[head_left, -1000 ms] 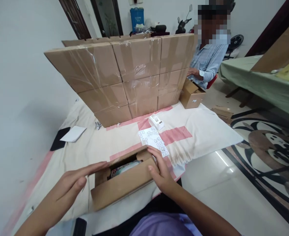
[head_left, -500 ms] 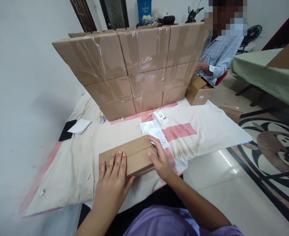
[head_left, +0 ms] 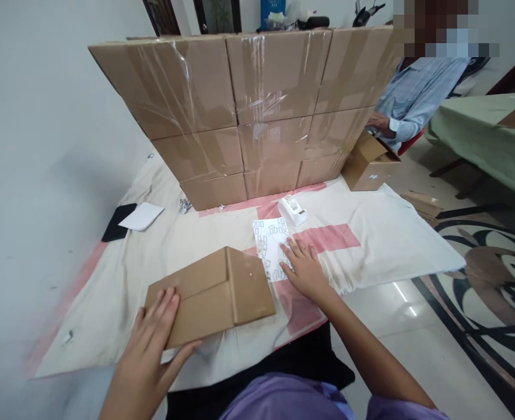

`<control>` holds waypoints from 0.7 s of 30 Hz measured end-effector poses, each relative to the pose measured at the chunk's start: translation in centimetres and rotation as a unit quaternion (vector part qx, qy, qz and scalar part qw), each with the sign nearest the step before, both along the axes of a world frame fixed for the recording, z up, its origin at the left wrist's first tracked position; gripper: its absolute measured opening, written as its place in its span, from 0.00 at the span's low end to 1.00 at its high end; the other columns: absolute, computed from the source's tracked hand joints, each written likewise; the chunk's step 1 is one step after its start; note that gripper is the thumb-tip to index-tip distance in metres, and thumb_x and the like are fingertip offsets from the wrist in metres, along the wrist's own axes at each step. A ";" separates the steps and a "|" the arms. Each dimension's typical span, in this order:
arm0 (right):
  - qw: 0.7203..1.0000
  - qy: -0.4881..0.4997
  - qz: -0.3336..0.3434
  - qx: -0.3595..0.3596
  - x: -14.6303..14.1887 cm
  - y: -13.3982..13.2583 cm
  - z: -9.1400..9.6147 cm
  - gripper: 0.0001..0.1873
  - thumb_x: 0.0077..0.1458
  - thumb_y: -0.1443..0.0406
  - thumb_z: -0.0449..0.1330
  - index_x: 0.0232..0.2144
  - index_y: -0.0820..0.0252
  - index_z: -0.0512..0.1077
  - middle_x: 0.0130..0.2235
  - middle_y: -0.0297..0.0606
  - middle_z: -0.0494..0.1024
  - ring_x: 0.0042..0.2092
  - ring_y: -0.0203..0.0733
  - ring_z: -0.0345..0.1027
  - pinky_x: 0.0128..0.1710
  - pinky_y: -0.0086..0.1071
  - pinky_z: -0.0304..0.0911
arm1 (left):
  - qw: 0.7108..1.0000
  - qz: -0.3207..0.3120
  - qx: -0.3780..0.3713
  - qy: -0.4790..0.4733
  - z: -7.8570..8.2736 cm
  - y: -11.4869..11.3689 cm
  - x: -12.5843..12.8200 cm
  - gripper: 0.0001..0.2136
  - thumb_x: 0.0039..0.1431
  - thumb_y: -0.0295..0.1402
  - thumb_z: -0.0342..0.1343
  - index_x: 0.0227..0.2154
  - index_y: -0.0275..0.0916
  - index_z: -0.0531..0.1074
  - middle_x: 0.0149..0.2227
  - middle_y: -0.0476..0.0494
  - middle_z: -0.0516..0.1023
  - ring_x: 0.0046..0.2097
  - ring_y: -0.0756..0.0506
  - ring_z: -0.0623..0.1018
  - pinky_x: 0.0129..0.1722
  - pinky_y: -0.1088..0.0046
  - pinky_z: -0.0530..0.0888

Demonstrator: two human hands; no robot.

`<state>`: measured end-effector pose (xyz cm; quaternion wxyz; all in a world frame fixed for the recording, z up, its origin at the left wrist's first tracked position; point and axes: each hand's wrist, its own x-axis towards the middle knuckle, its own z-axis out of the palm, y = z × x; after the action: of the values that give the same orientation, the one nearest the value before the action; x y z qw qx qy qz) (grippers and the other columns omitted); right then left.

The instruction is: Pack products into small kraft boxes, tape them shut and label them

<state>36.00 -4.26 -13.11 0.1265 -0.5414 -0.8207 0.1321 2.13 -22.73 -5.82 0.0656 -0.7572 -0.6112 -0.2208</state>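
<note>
A small brown cardboard box [head_left: 209,286] lies on the cloth-covered table in front of me, its right end facing partly toward me. My left hand [head_left: 152,326] rests on the box's left part, fingers stretched over the top and thumb along the near side. Right of the box, my right hand [head_left: 306,269] lies with fingers spread on a white sheet [head_left: 268,248] printed with small outlined shapes. Nothing shows in its grasp. Just beyond the sheet stands a white tape dispenser [head_left: 293,210].
Stacked taped cartons [head_left: 274,105] form a wall at the table's back. An open carton [head_left: 371,166] stands at its right end, near a co-worker [head_left: 423,87] in a light blue shirt. Folded white paper [head_left: 142,216] and a black flat item [head_left: 118,223] lie left.
My right hand has let go of the box's right end and moved right onto the sheet. The box has shifted left and turned, showing its end; my left hand has moved left with it.
</note>
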 end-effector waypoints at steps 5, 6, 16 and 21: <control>0.998 0.059 0.017 0.024 1.0 1.7 0.5 0.28 0.67 0.60 0.52 0.68 0.55 0.62 0.72 0.45 0.58 0.73 0.61 0.49 0.67 0.64 0.49 | 0.997 0.027 -0.022 -0.071 0.2 -0.6 -2.8 0.39 0.65 0.42 0.58 0.73 0.48 0.46 0.72 0.37 0.60 0.68 0.32 0.67 0.66 0.47 0.69; 0.995 0.089 0.023 0.043 1.4 2.1 0.8 0.27 0.67 0.60 0.53 0.67 0.55 0.64 0.71 0.45 0.61 0.71 0.60 0.52 0.67 0.62 0.51 | 0.996 0.029 -0.026 -0.080 0.1 -0.7 -3.1 0.39 0.65 0.42 0.58 0.73 0.48 0.46 0.72 0.38 0.59 0.68 0.32 0.67 0.65 0.48 0.70; 0.877 0.441 0.069 -0.176 -4.5 -5.4 4.0 0.30 0.70 0.49 0.51 0.68 0.52 0.62 0.67 0.44 0.68 0.69 0.51 0.60 0.67 0.52 0.59 | 0.994 0.029 -0.016 -0.103 -1.5 -1.3 -3.2 0.39 0.64 0.39 0.59 0.73 0.49 0.45 0.73 0.38 0.55 0.70 0.31 0.63 0.65 0.48 0.70; 0.772 0.556 -0.013 -0.309 -10.4 -9.6 3.4 0.32 0.68 0.41 0.46 0.51 0.54 0.78 0.50 0.43 0.82 0.52 0.50 0.76 0.53 0.43 0.73 | 0.995 0.038 -0.002 -0.094 -1.1 -1.1 -3.7 0.38 0.65 0.40 0.57 0.73 0.50 0.45 0.73 0.38 0.56 0.70 0.32 0.64 0.64 0.48 0.71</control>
<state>25.59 -13.88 -9.73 0.3883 -0.3942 -0.5151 0.6546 -1.61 -23.80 -6.95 0.0148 -0.7095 -0.6436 -0.2868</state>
